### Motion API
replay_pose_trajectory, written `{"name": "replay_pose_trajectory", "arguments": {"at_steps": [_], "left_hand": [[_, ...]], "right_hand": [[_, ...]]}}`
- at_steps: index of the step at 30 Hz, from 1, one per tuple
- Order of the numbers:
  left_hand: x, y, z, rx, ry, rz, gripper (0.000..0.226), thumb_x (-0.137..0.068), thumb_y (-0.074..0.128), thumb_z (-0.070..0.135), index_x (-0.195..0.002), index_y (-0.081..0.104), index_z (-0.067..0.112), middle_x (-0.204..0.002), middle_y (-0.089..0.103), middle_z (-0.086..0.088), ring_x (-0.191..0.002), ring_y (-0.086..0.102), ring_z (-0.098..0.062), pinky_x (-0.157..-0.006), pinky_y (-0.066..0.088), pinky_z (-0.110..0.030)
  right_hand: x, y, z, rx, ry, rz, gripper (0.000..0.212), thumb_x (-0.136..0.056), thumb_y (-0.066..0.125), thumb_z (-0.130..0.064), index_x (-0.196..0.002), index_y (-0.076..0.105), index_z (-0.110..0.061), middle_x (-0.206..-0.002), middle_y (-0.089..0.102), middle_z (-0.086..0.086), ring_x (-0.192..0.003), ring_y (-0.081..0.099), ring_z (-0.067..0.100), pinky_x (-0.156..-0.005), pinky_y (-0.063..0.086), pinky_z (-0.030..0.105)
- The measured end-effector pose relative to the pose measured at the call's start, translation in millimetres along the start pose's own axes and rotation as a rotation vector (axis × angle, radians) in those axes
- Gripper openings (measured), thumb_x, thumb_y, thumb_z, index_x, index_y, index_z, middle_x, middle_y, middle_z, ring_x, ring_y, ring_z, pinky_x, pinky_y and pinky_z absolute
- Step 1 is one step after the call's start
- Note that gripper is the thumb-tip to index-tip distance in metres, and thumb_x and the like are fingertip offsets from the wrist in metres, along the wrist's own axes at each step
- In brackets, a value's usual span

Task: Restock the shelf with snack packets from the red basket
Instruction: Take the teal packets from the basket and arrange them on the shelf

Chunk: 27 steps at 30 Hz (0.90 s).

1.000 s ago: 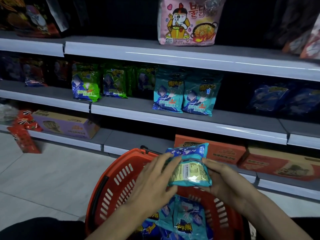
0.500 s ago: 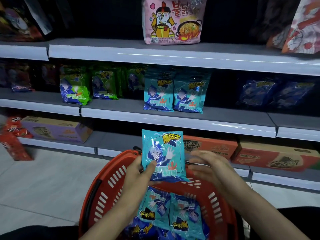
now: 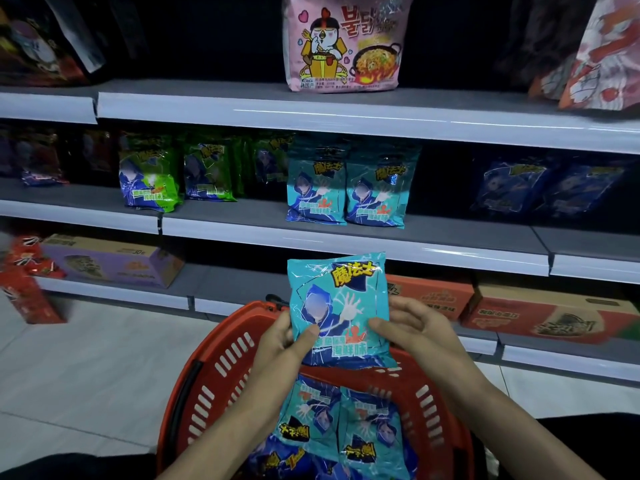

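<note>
While held upright over the red basket, the teal packet faces the camera, print side fwd, its lower edge just above the basket's far rim.

- L hand: pinches the pkt's lower-left corner, thumb on the front, fingers hidden behind.
- R hand: thumb tip on the front at the right edge, fingers curled along that edge. How far they wrap behind: can't tell.
- Basket sits on the floor in front of the shelving. Inside it, more teal packets lie flat side by side, w/ darker blue ones partly under them at the near end.
- Middle shelf: two matching teal packets on the shelf stand side by side, touching, directly above the held pkt. Green packets to their left, dark blue packets well apart to the right.
- Top shelf: pink noodle pack upright.
- Bottom shelf: purple carton at left, orange cartons behind and right of the hands.
</note>
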<state>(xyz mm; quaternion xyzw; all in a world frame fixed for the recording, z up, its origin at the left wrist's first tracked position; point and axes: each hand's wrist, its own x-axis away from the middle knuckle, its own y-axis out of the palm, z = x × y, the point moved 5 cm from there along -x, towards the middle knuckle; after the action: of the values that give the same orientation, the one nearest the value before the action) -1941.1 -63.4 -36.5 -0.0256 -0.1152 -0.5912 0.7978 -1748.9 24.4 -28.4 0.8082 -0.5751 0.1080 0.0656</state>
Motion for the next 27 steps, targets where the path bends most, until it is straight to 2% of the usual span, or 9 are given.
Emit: {"name": "replay_pose_trajectory", "arguments": {"at_steps": [5, 8, 10, 14, 17, 21, 22, 25, 27], "left_hand": [[3.9, 3.9, 5.8, -0.026, 0.047, -0.063, 0.028, -0.103, 0.060, 0.022, -0.130, 0.063, 0.026, -0.117, 0.078, 0.004, -0.111, 0.074, -0.017, -0.103, 0.055, -0.044], [3.2, 5.3, 5.3, 0.028, 0.056, -0.090, 0.033, -0.097, 0.067, 0.040, -0.129, 0.069, 0.030, -0.121, 0.077, 0.001, -0.111, 0.074, -0.021, -0.099, 0.057, -0.044], [3.1, 5.8, 6.2, 0.043, 0.071, -0.097, 0.037, -0.090, 0.065, 0.047, -0.126, 0.071, 0.037, -0.122, 0.076, 0.006, -0.111, 0.073, -0.015, -0.093, 0.060, -0.041], [3.5, 6.3, 7.6, 0.010, 0.102, -0.101, 0.043, -0.087, 0.063, 0.046, -0.129, 0.068, 0.037, -0.124, 0.075, 0.012, -0.115, 0.070, -0.008, -0.090, 0.060, -0.038], [1.9, 2.7, 9.1, -0.022, 0.124, -0.075, 0.041, -0.090, 0.069, 0.045, -0.129, 0.068, 0.033, -0.123, 0.076, 0.008, -0.113, 0.072, -0.016, -0.094, 0.059, -0.041], [-2.1, -2.1, 8.3, -0.084, 0.153, -0.009, 0.036, -0.092, 0.069, 0.032, -0.127, 0.070, 0.026, -0.118, 0.077, 0.002, -0.111, 0.073, -0.020, -0.096, 0.060, -0.044], [-3.7, -3.8, 6.4, -0.121, 0.165, 0.015, 0.031, -0.096, 0.068, 0.028, -0.127, 0.070, 0.028, -0.119, 0.077, 0.002, -0.111, 0.073, -0.020, -0.096, 0.060, -0.047], [-9.5, -10.3, 0.7, -0.251, 0.217, 0.096, 0.026, -0.101, 0.066, 0.023, -0.120, 0.072, 0.040, -0.121, 0.072, 0.000, -0.109, 0.071, -0.019, -0.092, 0.061, -0.050], [-14.1, -13.9, -0.9, -0.278, 0.228, 0.151, 0.024, -0.100, 0.068, 0.023, -0.114, 0.072, 0.041, -0.110, 0.071, 0.000, -0.100, 0.071, -0.020, -0.083, 0.063, -0.050]], "right_hand": [[-2.4, 2.8, 6.7, -0.016, 0.002, -0.018, 0.026, -0.092, 0.076, -0.012, -0.117, 0.070, -0.015, -0.107, 0.080, 0.006, -0.095, 0.078, 0.026, -0.087, 0.062, 0.042], [-7.7, 1.8, 17.0, -0.140, 0.096, -0.020, 0.022, -0.099, 0.066, -0.011, -0.121, 0.069, -0.010, -0.110, 0.079, 0.009, -0.100, 0.077, 0.028, -0.092, 0.059, 0.043], [-9.2, 4.0, 21.2, -0.218, 0.151, -0.062, 0.022, -0.102, 0.060, -0.010, -0.121, 0.069, -0.007, -0.112, 0.079, 0.012, -0.099, 0.076, 0.028, -0.086, 0.058, 0.038], [-8.0, 6.2, 25.1, -0.266, 0.176, -0.104, 0.023, -0.101, 0.058, -0.010, -0.122, 0.069, -0.007, -0.114, 0.078, 0.013, -0.098, 0.077, 0.026, -0.084, 0.056, 0.036], [-7.6, 4.6, 24.5, -0.263, 0.136, -0.057, 0.023, -0.099, 0.063, -0.011, -0.122, 0.068, -0.007, -0.111, 0.079, 0.012, -0.096, 0.077, 0.025, -0.080, 0.059, 0.032], [-7.3, 2.7, 20.2, -0.242, 0.056, 0.003, 0.029, -0.095, 0.071, -0.011, -0.123, 0.066, -0.010, -0.111, 0.079, 0.011, -0.102, 0.076, 0.031, -0.094, 0.059, 0.047], [-6.9, 2.9, 17.8, -0.210, 0.030, 0.022, 0.029, -0.094, 0.073, -0.010, -0.122, 0.066, -0.012, -0.110, 0.079, 0.009, -0.101, 0.077, 0.030, -0.093, 0.060, 0.048], [-4.3, 6.4, 9.7, -0.095, -0.066, 0.099, 0.027, -0.091, 0.077, -0.012, -0.115, 0.067, -0.017, -0.103, 0.080, 0.003, -0.092, 0.079, 0.021, -0.077, 0.065, 0.040], [-5.4, 8.2, 6.6, -0.020, -0.126, 0.158, 0.024, -0.088, 0.080, -0.013, -0.108, 0.069, -0.021, -0.098, 0.079, -0.001, -0.087, 0.077, 0.012, -0.068, 0.064, 0.031]]}}
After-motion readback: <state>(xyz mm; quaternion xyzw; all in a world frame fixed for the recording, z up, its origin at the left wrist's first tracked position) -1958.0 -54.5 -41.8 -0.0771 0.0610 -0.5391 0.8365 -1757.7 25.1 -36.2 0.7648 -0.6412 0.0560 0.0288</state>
